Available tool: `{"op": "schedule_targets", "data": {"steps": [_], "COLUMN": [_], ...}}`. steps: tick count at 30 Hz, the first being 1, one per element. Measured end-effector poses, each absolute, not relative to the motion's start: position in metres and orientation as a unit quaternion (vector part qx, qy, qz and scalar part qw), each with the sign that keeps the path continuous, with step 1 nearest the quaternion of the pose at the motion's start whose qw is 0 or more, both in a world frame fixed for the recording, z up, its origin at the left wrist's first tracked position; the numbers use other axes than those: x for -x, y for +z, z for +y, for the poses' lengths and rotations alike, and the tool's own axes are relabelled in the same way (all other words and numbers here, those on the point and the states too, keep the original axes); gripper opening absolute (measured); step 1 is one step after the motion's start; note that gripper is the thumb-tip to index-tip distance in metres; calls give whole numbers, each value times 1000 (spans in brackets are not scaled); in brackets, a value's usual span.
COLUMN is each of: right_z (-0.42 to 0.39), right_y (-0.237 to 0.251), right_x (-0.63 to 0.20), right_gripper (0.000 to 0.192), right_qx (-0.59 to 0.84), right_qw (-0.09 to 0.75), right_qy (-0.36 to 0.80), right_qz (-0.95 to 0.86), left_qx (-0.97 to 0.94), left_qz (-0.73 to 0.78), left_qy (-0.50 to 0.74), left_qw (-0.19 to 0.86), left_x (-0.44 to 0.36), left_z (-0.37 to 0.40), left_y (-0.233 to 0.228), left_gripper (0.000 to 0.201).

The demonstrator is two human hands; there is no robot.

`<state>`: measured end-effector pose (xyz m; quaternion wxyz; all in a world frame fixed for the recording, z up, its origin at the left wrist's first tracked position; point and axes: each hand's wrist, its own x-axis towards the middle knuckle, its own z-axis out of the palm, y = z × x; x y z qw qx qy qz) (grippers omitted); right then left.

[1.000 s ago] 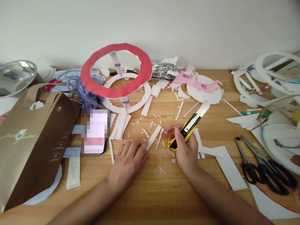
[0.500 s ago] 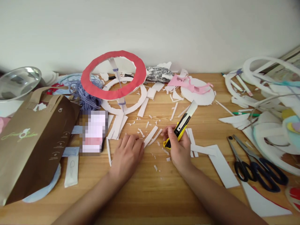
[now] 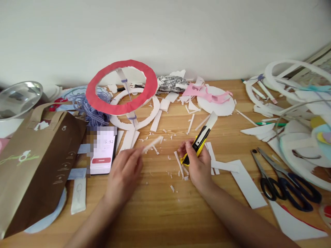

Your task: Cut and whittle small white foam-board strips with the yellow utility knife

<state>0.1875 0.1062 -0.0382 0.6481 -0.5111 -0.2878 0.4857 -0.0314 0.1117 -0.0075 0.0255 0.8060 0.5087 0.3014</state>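
My right hand (image 3: 198, 160) is closed round a yellow and black utility knife (image 3: 200, 145), its wide blade out and pointing up and away. Pinched in my left hand (image 3: 126, 168) is a narrow white foam board strip (image 3: 153, 144), held over the table and a little blurred. Another thin white strip (image 3: 179, 165) lies on the wood just left of the knife's handle. White scraps (image 3: 170, 158) are scattered between my hands. Behind them a red ring (image 3: 121, 108) is raised on posts above a white ring (image 3: 144, 124).
At left are a brown paper bag (image 3: 38, 162), a phone (image 3: 103, 168), blue yarn (image 3: 97, 117) and a metal bowl (image 3: 20, 98). Scissors (image 3: 297, 186) lie at right near white rings (image 3: 269, 82). A pink paper piece (image 3: 207, 92) rests on a white disc (image 3: 219, 106).
My left hand has picked the white strip up off the table and moved left with it. The thin strip by the knife now lies closer to my right hand, which still holds the knife.
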Motion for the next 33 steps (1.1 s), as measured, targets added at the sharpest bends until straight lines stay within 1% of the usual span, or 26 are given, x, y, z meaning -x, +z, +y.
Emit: {"op": "schedule_targets", "data": {"steps": [2,5,7,9,12,14,15,18,20,22,24,28,30,31,33], "right_z": [106,107,107,108,108,108,107,106,106,106,107,106,104,104,103], "right_y": [-38,-38,-37,-36,-35,-34,-34,-33,-33,-33,-33,-31,-29,-29,-29], "right_x": [-187,-187,-187,-187,-188,-188,-188,-189,-189,-190,-190,-191,-192,-193,-195], "right_gripper": [18,18,19,18,17,17,17,16,15,16,17,17,16,17,17], "right_qx": [509,508,510,509,501,489,483,468,465,467,467,463,468,472,481], "right_qw": [649,648,645,644,650,660,665,674,676,676,679,693,705,713,727], "right_qy": [487,486,486,488,494,499,501,503,502,502,503,486,461,445,417], "right_qz": [-288,-292,-297,-297,-286,-276,-272,-272,-273,-269,-262,-264,-267,-265,-257], "left_qx": [-774,-757,-763,-772,-808,-834,-840,-843,-831,-819,-819,-836,-831,-825,-810], "left_qz": [556,605,611,600,546,515,510,511,532,551,550,490,470,476,510], "left_qy": [299,218,169,175,217,196,181,161,161,157,154,178,201,212,222], "left_qw": [-42,-117,-127,-112,-36,27,42,41,27,26,51,171,217,217,182], "left_x": [43,54,53,47,27,11,5,-9,-14,-16,-17,-16,-16,-16,-16], "left_z": [117,122,122,119,111,106,106,112,120,124,123,106,101,100,102], "left_y": [-5,-4,-4,-4,-8,-14,-19,-35,-43,-46,-43,-31,-27,-26,-27], "left_gripper": [37,24,21,22,33,49,58,77,80,76,68,44,37,36,38]}}
